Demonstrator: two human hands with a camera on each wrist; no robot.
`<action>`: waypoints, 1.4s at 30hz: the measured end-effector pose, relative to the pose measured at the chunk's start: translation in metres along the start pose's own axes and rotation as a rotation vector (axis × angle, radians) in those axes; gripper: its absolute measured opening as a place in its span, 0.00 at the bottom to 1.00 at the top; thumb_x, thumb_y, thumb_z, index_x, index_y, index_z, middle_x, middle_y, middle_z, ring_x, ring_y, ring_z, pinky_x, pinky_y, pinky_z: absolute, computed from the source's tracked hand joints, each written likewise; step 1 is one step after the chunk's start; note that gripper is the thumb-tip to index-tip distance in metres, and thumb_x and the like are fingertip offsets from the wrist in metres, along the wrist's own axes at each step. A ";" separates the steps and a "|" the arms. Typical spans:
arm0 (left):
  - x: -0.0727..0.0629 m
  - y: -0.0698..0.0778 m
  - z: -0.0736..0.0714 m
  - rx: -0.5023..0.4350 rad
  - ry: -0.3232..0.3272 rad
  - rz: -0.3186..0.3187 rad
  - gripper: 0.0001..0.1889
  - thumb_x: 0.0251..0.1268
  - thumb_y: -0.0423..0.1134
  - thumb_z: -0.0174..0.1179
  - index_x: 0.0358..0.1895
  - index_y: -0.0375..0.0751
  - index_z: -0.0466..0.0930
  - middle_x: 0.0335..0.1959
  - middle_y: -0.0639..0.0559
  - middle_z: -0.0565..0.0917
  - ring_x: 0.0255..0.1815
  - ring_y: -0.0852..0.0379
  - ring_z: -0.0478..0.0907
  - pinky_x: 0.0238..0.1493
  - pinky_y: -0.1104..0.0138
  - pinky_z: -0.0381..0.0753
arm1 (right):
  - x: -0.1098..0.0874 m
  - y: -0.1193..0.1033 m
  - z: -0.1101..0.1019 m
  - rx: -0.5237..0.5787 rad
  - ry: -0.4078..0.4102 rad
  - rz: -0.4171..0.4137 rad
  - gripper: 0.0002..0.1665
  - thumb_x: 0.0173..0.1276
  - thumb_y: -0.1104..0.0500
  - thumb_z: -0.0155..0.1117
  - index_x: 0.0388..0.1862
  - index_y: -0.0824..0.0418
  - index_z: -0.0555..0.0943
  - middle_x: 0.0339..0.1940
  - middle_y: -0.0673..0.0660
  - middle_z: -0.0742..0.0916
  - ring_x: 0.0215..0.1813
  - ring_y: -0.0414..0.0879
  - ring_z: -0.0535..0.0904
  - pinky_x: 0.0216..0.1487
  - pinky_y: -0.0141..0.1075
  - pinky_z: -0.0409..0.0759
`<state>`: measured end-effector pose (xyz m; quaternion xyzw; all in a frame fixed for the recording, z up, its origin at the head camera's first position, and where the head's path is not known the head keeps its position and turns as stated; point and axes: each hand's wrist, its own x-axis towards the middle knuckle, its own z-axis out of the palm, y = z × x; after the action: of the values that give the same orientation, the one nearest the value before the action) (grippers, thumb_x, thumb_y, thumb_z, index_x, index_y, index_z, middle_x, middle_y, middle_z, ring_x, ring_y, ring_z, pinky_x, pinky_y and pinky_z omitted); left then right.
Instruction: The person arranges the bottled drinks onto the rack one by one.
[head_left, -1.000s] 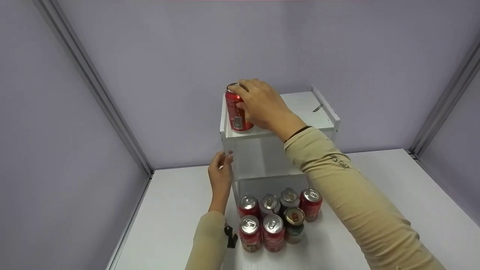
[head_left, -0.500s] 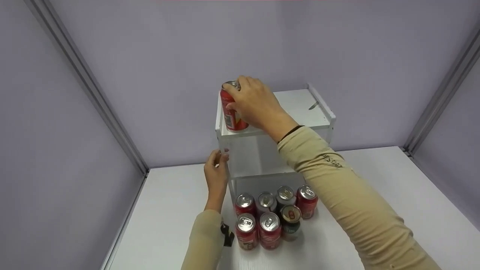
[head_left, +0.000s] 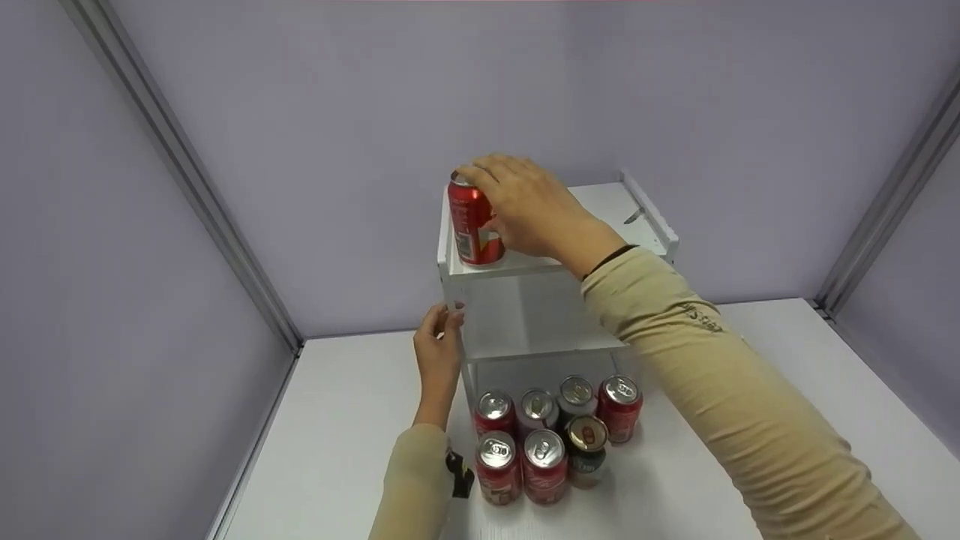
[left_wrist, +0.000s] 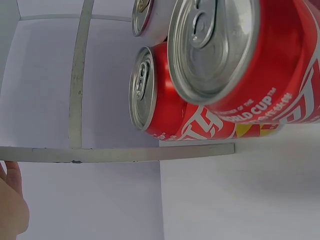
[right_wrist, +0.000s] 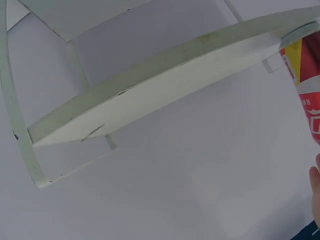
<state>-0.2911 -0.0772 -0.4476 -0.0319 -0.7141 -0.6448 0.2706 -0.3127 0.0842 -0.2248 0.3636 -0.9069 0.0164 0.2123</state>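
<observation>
My right hand (head_left: 529, 206) grips a red soda can (head_left: 466, 217) from above and its right side, with fingers over the lid. The can stands upright at the left front of the top board of a white shelf rack (head_left: 555, 268). In the right wrist view the soda can (right_wrist: 309, 82) shows at the right edge, its base against the board, with fingertips (right_wrist: 315, 180) near its lid end. Lower down, my left hand (head_left: 439, 349) holds the rack's left side, thumb in front and fingers reaching behind it. In the left wrist view that hand (left_wrist: 14, 200) is partly cut off.
Several cans stand in two rows at the rack's foot, among them a front red can (head_left: 499, 472), a dark can with a gold lid (head_left: 587, 450) and a red can (head_left: 621, 411) at the right. Pale partition walls (head_left: 360, 150) enclose the white table (head_left: 337, 435).
The soda can has turned a little under my right hand, so its barcode sits further left and a yellow patch shows. My right wrist has shifted slightly right; my left hand keeps its hold.
</observation>
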 end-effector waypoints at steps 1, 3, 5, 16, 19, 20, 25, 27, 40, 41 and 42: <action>0.000 0.000 0.000 0.001 -0.004 0.000 0.09 0.70 0.34 0.59 0.48 0.34 0.82 0.42 0.37 0.85 0.45 0.45 0.81 0.51 0.53 0.80 | -0.001 0.001 0.000 0.020 -0.002 -0.008 0.42 0.68 0.59 0.69 0.76 0.61 0.60 0.71 0.64 0.71 0.74 0.58 0.64 0.71 0.51 0.62; 0.000 0.000 0.000 0.004 -0.009 -0.001 0.09 0.70 0.34 0.59 0.48 0.34 0.82 0.41 0.38 0.85 0.45 0.45 0.81 0.51 0.53 0.80 | -0.003 0.002 0.000 0.061 0.008 -0.026 0.42 0.67 0.62 0.69 0.75 0.63 0.60 0.69 0.64 0.73 0.72 0.57 0.66 0.69 0.49 0.67; 0.000 0.000 0.001 0.007 -0.015 0.007 0.09 0.70 0.36 0.59 0.47 0.35 0.82 0.42 0.39 0.86 0.45 0.46 0.82 0.51 0.54 0.80 | -0.004 0.003 -0.001 0.094 0.027 -0.039 0.41 0.66 0.64 0.69 0.74 0.63 0.61 0.66 0.64 0.75 0.70 0.56 0.68 0.66 0.47 0.71; 0.003 -0.004 0.000 0.045 -0.026 0.003 0.10 0.71 0.39 0.59 0.42 0.35 0.83 0.40 0.45 0.86 0.43 0.51 0.82 0.47 0.59 0.80 | -0.007 0.004 0.009 -0.018 0.138 -0.054 0.34 0.67 0.58 0.71 0.67 0.69 0.68 0.60 0.65 0.79 0.65 0.57 0.73 0.62 0.45 0.75; 0.003 -0.005 0.001 0.045 -0.025 0.001 0.10 0.71 0.40 0.59 0.42 0.35 0.83 0.39 0.46 0.86 0.43 0.51 0.81 0.46 0.58 0.79 | -0.006 0.002 0.013 -0.076 0.162 -0.042 0.33 0.67 0.55 0.71 0.64 0.69 0.69 0.59 0.65 0.79 0.63 0.57 0.73 0.62 0.44 0.75; 0.003 -0.005 0.001 0.043 -0.022 0.000 0.10 0.71 0.40 0.59 0.42 0.35 0.83 0.39 0.45 0.86 0.43 0.50 0.81 0.47 0.58 0.79 | -0.005 0.002 0.014 -0.097 0.168 -0.038 0.33 0.67 0.54 0.70 0.63 0.69 0.69 0.58 0.65 0.80 0.63 0.57 0.74 0.62 0.44 0.75; 0.003 -0.004 0.004 0.052 -0.009 0.004 0.11 0.70 0.41 0.58 0.42 0.35 0.83 0.42 0.42 0.87 0.44 0.49 0.82 0.48 0.57 0.79 | -0.004 0.001 0.017 -0.166 0.186 -0.019 0.34 0.68 0.50 0.69 0.62 0.70 0.70 0.56 0.66 0.80 0.61 0.58 0.75 0.61 0.44 0.76; 0.003 -0.002 0.006 0.064 -0.006 0.005 0.11 0.70 0.41 0.58 0.42 0.36 0.83 0.42 0.41 0.87 0.44 0.50 0.82 0.47 0.57 0.80 | -0.005 0.003 0.016 -0.158 0.190 -0.017 0.34 0.69 0.50 0.68 0.63 0.70 0.69 0.56 0.66 0.79 0.60 0.58 0.75 0.61 0.44 0.76; 0.003 0.010 -0.007 0.039 -0.078 -0.172 0.10 0.73 0.37 0.59 0.43 0.32 0.84 0.42 0.40 0.86 0.46 0.49 0.83 0.47 0.62 0.80 | -0.010 0.014 0.016 -0.017 0.158 -0.087 0.39 0.66 0.56 0.70 0.70 0.67 0.65 0.69 0.63 0.74 0.72 0.56 0.66 0.70 0.48 0.66; 0.003 0.010 -0.008 0.027 -0.081 -0.183 0.11 0.72 0.38 0.59 0.43 0.32 0.84 0.43 0.39 0.86 0.46 0.49 0.83 0.48 0.63 0.80 | -0.010 0.014 0.015 -0.007 0.150 -0.088 0.39 0.66 0.56 0.70 0.71 0.66 0.65 0.69 0.63 0.74 0.72 0.55 0.66 0.71 0.48 0.64; 0.000 0.016 -0.009 0.019 -0.083 -0.194 0.11 0.73 0.37 0.59 0.44 0.30 0.84 0.43 0.39 0.86 0.47 0.49 0.83 0.48 0.63 0.80 | -0.010 0.015 0.014 0.002 0.140 -0.086 0.39 0.66 0.57 0.70 0.71 0.65 0.64 0.70 0.62 0.73 0.73 0.55 0.65 0.71 0.47 0.63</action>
<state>-0.2819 -0.0830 -0.4327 0.0131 -0.7304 -0.6594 0.1774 -0.3212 0.0990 -0.2403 0.4002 -0.8735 0.0334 0.2753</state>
